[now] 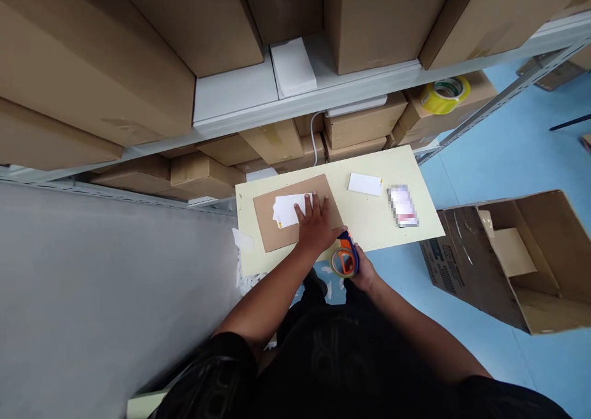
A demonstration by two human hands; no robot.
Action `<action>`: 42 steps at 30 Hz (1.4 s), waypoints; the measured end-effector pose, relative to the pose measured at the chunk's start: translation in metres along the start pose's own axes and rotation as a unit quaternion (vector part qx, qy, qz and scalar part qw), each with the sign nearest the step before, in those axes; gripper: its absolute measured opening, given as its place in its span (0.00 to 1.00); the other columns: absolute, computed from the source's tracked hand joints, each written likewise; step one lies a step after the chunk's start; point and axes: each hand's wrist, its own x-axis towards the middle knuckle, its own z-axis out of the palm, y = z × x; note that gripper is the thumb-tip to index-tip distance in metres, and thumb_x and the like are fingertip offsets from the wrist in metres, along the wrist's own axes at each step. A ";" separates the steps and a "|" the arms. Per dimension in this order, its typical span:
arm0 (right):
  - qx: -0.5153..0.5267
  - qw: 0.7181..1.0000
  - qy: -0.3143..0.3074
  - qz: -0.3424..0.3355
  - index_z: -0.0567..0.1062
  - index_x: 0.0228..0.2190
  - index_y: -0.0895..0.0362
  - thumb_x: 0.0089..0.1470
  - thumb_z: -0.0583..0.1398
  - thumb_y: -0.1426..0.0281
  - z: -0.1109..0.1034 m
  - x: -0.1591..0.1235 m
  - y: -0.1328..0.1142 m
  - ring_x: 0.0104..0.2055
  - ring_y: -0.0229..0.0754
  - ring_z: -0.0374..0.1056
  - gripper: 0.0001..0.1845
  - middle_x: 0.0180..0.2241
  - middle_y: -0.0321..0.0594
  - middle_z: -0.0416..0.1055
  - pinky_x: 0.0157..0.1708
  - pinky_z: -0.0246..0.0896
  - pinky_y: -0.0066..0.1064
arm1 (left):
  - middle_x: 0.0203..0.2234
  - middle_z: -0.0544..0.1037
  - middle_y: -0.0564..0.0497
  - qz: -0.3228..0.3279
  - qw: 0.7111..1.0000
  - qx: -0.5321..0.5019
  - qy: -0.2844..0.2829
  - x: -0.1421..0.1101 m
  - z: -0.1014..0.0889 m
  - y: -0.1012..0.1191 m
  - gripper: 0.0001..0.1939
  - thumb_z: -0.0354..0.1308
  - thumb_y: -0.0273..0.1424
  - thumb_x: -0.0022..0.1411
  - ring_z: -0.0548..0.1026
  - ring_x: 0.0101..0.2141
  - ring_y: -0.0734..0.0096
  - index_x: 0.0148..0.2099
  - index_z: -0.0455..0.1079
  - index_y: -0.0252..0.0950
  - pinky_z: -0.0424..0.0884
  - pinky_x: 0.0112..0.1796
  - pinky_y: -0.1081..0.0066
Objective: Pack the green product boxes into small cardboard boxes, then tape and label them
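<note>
My left hand lies flat with fingers spread on a flat brown cardboard parcel on a small pale table. A white label sits on the parcel just left of the fingers. My right hand grips an orange and blue tape dispenser at the parcel's near right corner, by the table's front edge.
A white card and a small blurred packet lie on the table to the right. An open cardboard box stands on the blue floor at right. Shelves of cardboard boxes rise behind, with a yellow tape roll. Paper scraps lie left of the table.
</note>
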 end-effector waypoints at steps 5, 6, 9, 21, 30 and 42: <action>0.072 0.997 0.013 0.018 0.81 0.44 0.52 0.65 0.56 0.50 0.024 0.007 -0.014 0.42 0.45 0.80 0.22 0.38 0.37 0.84 0.45 0.76 0.37 | 0.74 0.48 0.30 -0.022 0.999 -0.044 -0.012 -0.003 -0.008 0.011 0.50 0.57 0.60 0.62 0.41 0.73 0.35 0.73 0.54 0.31 0.38 0.67 0.32; 0.075 0.997 0.008 0.014 0.81 0.44 0.51 0.66 0.55 0.50 0.029 0.010 -0.025 0.42 0.45 0.80 0.22 0.38 0.37 0.84 0.45 0.76 0.36 | 0.73 0.50 0.30 -0.002 0.998 -0.052 -0.026 -0.005 -0.014 0.006 0.49 0.58 0.60 0.62 0.42 0.73 0.36 0.73 0.55 0.32 0.38 0.68 0.34; 0.054 0.998 0.012 0.014 0.80 0.45 0.52 0.67 0.53 0.49 0.042 0.023 -0.069 0.40 0.46 0.80 0.24 0.37 0.39 0.84 0.42 0.76 0.37 | 0.73 0.52 0.33 0.108 0.987 -0.067 -0.097 -0.014 -0.034 -0.026 0.52 0.62 0.62 0.57 0.44 0.73 0.41 0.71 0.59 0.33 0.39 0.70 0.40; -0.239 0.968 0.026 0.067 0.77 0.40 0.56 0.63 0.61 0.49 0.131 0.082 -0.169 0.28 0.43 0.76 0.22 0.28 0.42 0.81 0.32 0.76 0.35 | 0.74 0.47 0.35 0.223 0.972 0.000 -0.073 -0.056 -0.029 -0.087 0.61 0.63 0.63 0.53 0.42 0.74 0.42 0.77 0.48 0.34 0.35 0.70 0.41; -0.101 0.993 0.008 0.060 0.79 0.44 0.54 0.68 0.54 0.51 0.038 0.006 -0.047 0.41 0.47 0.80 0.23 0.39 0.43 0.83 0.46 0.76 0.40 | 0.75 0.47 0.39 0.165 0.985 -0.011 -0.037 -0.040 -0.023 -0.075 0.60 0.63 0.62 0.54 0.43 0.74 0.44 0.77 0.48 0.35 0.32 0.71 0.45; -0.010 0.998 0.008 0.064 0.80 0.41 0.52 0.67 0.52 0.50 0.033 -0.002 -0.034 0.42 0.46 0.79 0.24 0.36 0.39 0.83 0.47 0.75 0.39 | 0.75 0.46 0.34 0.012 1.000 -0.017 -0.019 -0.022 -0.014 -0.029 0.49 0.57 0.62 0.61 0.40 0.74 0.41 0.72 0.58 0.32 0.38 0.69 0.40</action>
